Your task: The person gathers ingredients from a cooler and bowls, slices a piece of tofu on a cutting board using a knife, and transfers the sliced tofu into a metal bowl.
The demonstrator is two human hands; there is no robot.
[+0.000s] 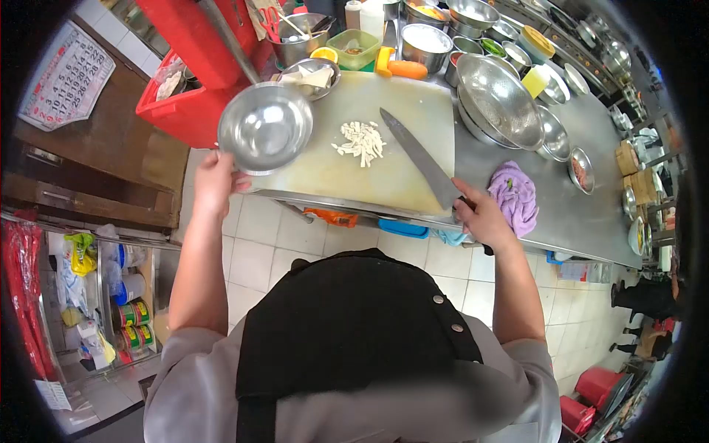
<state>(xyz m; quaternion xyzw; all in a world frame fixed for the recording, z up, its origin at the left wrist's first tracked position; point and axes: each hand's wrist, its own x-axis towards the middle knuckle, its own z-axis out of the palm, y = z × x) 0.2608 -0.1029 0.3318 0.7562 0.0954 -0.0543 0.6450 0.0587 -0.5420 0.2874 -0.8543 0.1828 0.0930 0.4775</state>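
My left hand (214, 182) is closed on the near rim of a metal bowl (266, 127), whose visible inside holds nothing. The bowl is over the left end of a pale cutting board (317, 177). A kitchen knife (421, 155) has its handle in my right hand (481, 213), fingers wrapped round it. Its long blade slants across the board's right side, tip pointing away from me. Between bowl and blade lies a small pile of white cut strips (360, 143), apart from both.
Behind the board are a bowl of pale pieces (314, 79), a green plastic tub (354, 50) and a carrot (408, 70). A purple cloth (512, 198) lies right of my right hand. A large colander (502, 103) stands beyond it. A red bin (181, 111) is at left.
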